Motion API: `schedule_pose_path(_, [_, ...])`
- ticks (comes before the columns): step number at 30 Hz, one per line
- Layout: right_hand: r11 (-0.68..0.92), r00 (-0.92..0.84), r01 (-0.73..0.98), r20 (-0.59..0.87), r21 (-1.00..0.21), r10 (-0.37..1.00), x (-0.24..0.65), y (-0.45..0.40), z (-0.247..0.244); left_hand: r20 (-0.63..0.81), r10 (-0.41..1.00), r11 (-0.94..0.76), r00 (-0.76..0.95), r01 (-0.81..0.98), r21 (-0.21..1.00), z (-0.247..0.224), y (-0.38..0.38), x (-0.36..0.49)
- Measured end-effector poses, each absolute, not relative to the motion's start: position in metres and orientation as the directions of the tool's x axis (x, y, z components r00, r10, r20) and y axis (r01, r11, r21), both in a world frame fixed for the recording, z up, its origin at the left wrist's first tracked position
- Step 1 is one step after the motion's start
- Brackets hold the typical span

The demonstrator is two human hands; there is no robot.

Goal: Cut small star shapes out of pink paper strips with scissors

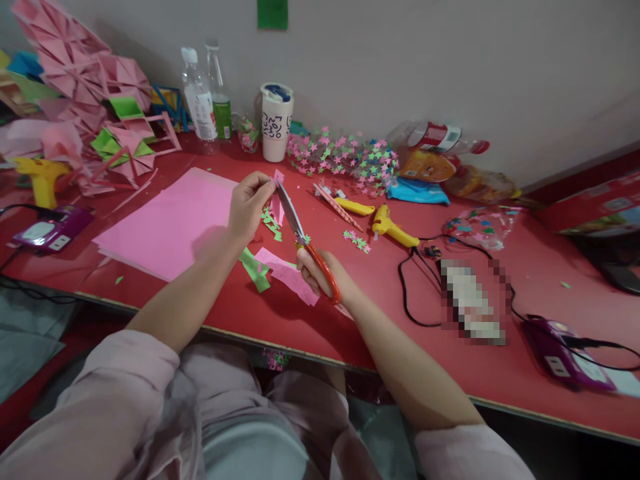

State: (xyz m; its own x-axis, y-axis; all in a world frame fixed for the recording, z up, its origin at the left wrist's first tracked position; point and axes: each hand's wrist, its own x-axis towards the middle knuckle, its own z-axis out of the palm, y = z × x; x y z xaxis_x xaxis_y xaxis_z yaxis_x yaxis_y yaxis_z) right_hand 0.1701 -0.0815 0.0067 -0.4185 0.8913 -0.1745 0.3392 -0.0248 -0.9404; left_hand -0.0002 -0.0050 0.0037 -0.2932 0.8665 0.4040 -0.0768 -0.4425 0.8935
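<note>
My right hand [320, 270] is closed around the red handles of a pair of scissors [295, 217], whose blades point up and away to the left. Between thumb and fingertips, my left hand [249, 205] pinches a small strip of pink paper [279, 200] right beside the blade tips. Beneath my hands lie green paper scraps [256, 272] and a larger pink paper piece [295, 280]. A stack of pink paper sheets [167, 223] rests left of my left hand. To the right of the scissors is a little pile of green and pink paper stars [357, 241].
Behind stand a white cup [276, 127], a clear bottle [199, 100] and many paper stars [345, 157]. A yellow glue gun [395, 228] with a black cord lies to the right, near a yellow cutter [354, 207]. Pink folded paper shapes [75, 73] crowd the left.
</note>
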Motion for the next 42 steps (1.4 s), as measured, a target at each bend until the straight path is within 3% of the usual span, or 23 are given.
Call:
schedule_pose_path(16, [-0.133,-0.378,0.289,-0.241,-0.948,0.894,0.169,-0.080,0.004,0.461,0.845,-0.476,-0.271,0.012,0.879,0.001,-0.001,-0.004])
schedule_pose_path(30, [-0.033,-0.395,0.341,-0.175,-0.940,0.902,0.173,-0.077,0.003,0.483,0.847,-0.496,-0.223,-0.007,0.868,0.000,0.002,-0.011])
schedule_pose_path(42, [-0.043,-0.398,0.327,-0.179,-0.944,0.900,0.173,-0.078,0.005,0.454,0.861,-0.473,-0.230,-0.031,0.881,0.000,0.003,-0.011])
